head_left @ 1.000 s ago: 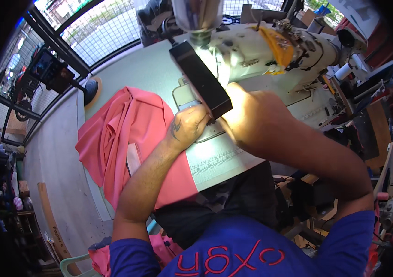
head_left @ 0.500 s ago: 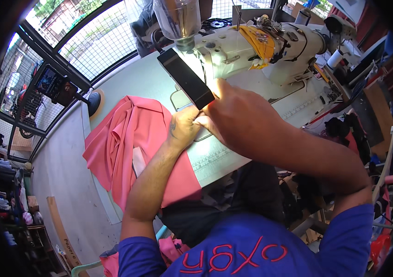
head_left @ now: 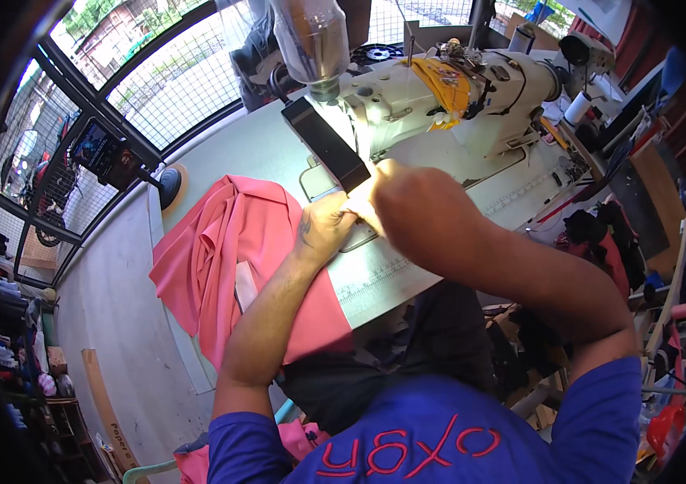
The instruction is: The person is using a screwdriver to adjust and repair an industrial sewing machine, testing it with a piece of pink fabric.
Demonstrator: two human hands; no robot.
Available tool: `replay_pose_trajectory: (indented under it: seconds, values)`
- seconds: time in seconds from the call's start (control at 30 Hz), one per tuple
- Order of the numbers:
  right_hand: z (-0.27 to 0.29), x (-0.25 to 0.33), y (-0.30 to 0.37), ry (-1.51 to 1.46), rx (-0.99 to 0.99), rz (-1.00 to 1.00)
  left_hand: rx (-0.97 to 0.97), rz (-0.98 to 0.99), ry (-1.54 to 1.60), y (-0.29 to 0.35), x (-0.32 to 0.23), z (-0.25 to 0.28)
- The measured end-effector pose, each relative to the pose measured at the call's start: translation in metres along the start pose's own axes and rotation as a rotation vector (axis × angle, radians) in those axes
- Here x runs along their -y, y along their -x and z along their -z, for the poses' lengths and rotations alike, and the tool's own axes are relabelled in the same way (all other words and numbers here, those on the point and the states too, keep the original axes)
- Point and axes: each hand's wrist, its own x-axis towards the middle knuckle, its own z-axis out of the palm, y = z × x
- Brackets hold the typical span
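Note:
At the needle end of a white sewing machine (head_left: 395, 113), my two hands meet under a lit black rectangular lamp or device (head_left: 323, 141). My left hand (head_left: 327, 224) is closed in a pinch, its fingertips against my right hand. My right hand (head_left: 419, 202) is curled into a fist just right of it, raised above the machine bed. Whatever the fingers grip is too small or hidden to make out. A large piece of pink cloth (head_left: 258, 214) lies bunched on the table left of my left hand, and part of it runs beneath my left forearm.
The pale machine table (head_left: 375, 286) has a ruler scale along its front. A clear plastic bottle (head_left: 311, 40) hangs upside down above the lamp. Yellow cloth (head_left: 444, 93) drapes over the machine arm. A phone on a stand (head_left: 105, 153) is at the far left. Thread spools (head_left: 578, 106) stand at right.
My right hand has turned slightly and its elbow has come a little inward. The view has shifted a bit. My left hand and the pink cloth stay in nearly the same place.

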Motion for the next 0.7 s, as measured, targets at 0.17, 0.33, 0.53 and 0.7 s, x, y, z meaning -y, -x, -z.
replay_pose_trajectory:
  seconds: [0.17, 0.33, 0.53, 0.7]
  values:
    - [0.000, 0.001, 0.002, -0.077, 0.007, 0.137, 0.108, -0.001, -0.137, 0.004, -0.009, 0.000]
    - [0.012, 0.006, 0.006, -0.177, 0.072, 0.049, 0.072, 0.045, -0.037, -0.003, -0.021, 0.009]
    - [-0.030, -0.011, 0.029, -0.439, -0.314, -0.172, -0.059, 0.108, 0.104, 0.007, -0.017, 0.022]
    - [-0.126, -0.028, 0.016, -0.400, -0.301, -0.189, -0.262, 0.196, 0.090, 0.008, 0.001, 0.047]
